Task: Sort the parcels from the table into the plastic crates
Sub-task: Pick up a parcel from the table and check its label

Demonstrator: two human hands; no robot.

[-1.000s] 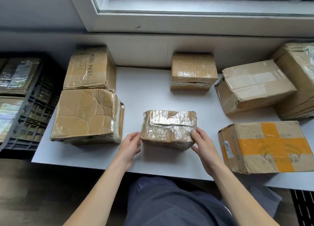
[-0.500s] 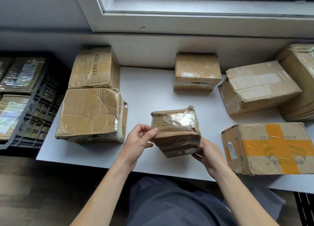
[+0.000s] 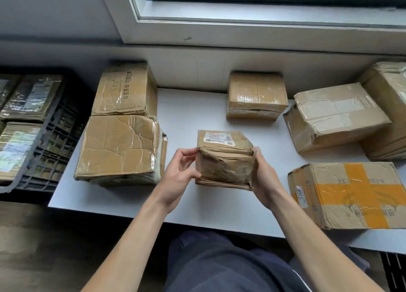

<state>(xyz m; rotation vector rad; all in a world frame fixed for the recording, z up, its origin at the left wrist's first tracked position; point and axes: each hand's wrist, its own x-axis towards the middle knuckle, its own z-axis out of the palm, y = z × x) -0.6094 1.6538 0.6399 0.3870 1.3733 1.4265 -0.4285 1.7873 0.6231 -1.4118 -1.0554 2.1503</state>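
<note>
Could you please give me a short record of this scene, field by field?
Held item: small parcel, gripped at its sides by the left hand and right hand
Label: white label on the parcel's top face, text too blurred to read
Other parcels: six on the white table, among them a box with orange tape at front right
Crate: black crate left of the table, with parcels inside
Stage: the held parcel is not yet in the crate
</note>
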